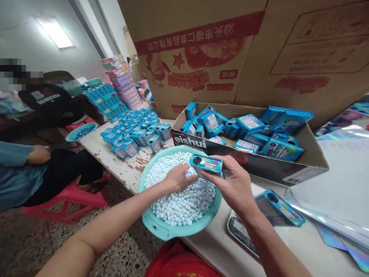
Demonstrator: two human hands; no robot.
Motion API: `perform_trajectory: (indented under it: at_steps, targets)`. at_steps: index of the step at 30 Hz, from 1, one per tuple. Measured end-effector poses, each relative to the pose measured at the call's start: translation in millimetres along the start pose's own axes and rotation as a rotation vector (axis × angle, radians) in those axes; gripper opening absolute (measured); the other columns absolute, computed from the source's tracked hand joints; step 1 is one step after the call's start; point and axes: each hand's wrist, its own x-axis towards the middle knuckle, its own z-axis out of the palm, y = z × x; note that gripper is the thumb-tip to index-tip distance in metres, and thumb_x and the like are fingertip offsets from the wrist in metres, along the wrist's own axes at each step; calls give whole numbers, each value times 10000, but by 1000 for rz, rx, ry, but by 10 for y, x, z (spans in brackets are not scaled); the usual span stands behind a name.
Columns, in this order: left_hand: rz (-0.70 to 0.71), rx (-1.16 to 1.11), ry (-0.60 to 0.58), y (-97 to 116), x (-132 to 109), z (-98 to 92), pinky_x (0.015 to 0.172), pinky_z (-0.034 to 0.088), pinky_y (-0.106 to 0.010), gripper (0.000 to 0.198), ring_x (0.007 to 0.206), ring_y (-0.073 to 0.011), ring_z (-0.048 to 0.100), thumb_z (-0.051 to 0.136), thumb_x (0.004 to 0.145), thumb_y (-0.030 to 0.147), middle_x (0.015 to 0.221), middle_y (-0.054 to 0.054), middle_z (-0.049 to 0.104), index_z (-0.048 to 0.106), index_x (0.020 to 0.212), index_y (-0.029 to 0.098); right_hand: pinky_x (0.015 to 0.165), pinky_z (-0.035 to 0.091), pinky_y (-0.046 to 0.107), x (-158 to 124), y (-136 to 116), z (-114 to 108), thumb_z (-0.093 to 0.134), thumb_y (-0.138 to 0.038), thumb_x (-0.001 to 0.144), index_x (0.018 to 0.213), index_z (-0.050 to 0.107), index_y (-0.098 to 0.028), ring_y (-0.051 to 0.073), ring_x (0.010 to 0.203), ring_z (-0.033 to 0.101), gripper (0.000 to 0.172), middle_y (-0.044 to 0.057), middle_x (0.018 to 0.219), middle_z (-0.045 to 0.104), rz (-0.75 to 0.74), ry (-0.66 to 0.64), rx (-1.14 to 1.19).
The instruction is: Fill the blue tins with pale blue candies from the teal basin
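Note:
My right hand (235, 184) is wrapped around a small blue candy tin (210, 164), held tilted over a turquoise basin (155, 225). A dark round opening shows in the tin's top, with a white candy at it. Pale white and bluish candies (178, 209) fill the basin. Among them, close to the tin, lies my left hand (177, 179), its thumb and forefinger apart; the other fingertips are partly hidden. On the table by my right forearm stands another blue tin (279, 209), its round opening showing, near a black-and-white scale-like device (240, 229).
Behind the basin, an open carton (300, 171) holds many blue tins. Rows of tins (138, 130) cover the table at left, below stacked pink and purple boxes (127, 84). A large cardboard box (207, 57) rises behind. People sit at left, near a red stool (67, 200).

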Motion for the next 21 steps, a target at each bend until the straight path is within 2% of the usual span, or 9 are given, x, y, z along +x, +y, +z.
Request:
perform_trajectory:
  at_steps: [3,5,8,10,13,16,19,21]
  targets:
    - [8,-90,27,-27,8,-33,841,459,-381,280,970,-297,578,653,712,458,940,-57,660,651,884,237,779,477,351,-38,-49,-42,768,-393,708,963,675,-261,215,833,604,302,16,901,658,24,14,-4]
    - [-24,-221,67,-50,26,-66,714,478,-324,212,837,-254,593,671,684,414,822,-36,648,651,782,228,737,475,331,-74,-69,-60,775,-388,698,948,677,-261,199,782,597,297,2,861,653,49,4,-20]
    - [-189,-549,120,1,21,-158,464,382,-222,219,584,-154,520,696,650,400,654,-3,560,612,689,201,679,462,314,-114,-83,-72,774,-394,697,918,676,-249,186,727,582,282,-5,813,643,77,-17,-48]
    - [-298,-819,160,117,-11,-274,385,291,-172,259,504,-102,462,734,620,385,620,16,513,583,688,185,675,456,316,-118,-86,-62,773,-395,696,907,674,-243,188,733,581,278,-2,806,637,62,-31,-77]
    - [-343,-1195,168,389,-62,-510,356,253,-132,323,442,-61,422,779,560,328,589,29,497,538,708,172,686,452,332,-102,-96,14,765,-393,701,898,669,-238,202,753,584,268,8,807,628,29,-63,-166]
    - [-254,-1427,203,667,-68,-691,357,310,-140,324,408,-61,430,758,567,319,552,35,501,508,708,170,715,452,359,-79,-140,182,751,-392,712,882,661,-235,235,807,590,248,31,832,641,-17,-86,-275]
    - [-185,-1443,374,812,-23,-729,450,457,-194,323,508,-115,565,748,580,340,615,11,565,512,713,164,748,455,375,-41,-211,360,742,-366,721,927,658,-243,259,881,593,254,50,903,660,-54,-131,-313]
    - [-152,-1404,448,829,13,-703,493,496,-225,343,549,-142,604,758,573,356,622,16,567,500,692,163,745,455,375,-6,-249,429,742,-353,718,956,656,-245,262,888,594,275,51,922,662,-47,-145,-330]
